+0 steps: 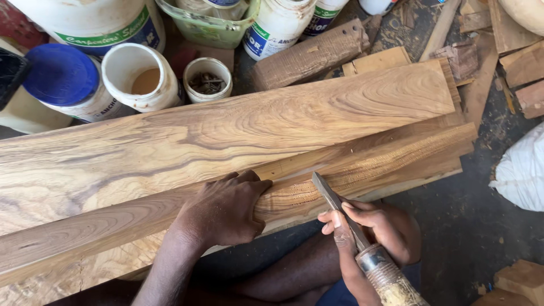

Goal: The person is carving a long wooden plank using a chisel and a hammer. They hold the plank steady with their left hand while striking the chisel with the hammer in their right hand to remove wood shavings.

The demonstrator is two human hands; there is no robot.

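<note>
My left hand (pixel 224 209) lies palm down on the near edge of a long narrow wooden board (pixel 368 164), fingers curled over its rim. My right hand (pixel 371 226) grips a chisel (pixel 334 201) with a flat metal blade and a worn wooden handle; the blade tip rests against the board's near edge, just right of my left hand. A wider, strongly grained plank (pixel 226 124) lies behind and above the narrow board. My knees show under the boards.
Behind the planks stand a white tub with a blue lid (pixel 62 76), an open white tub (pixel 139 73), a small cup of nails (pixel 207 79), more white jars (pixel 277 25) and a green container (pixel 209 28). Wood offcuts (pixel 510 62) lie at right, a white sack (pixel 524 170) beside them.
</note>
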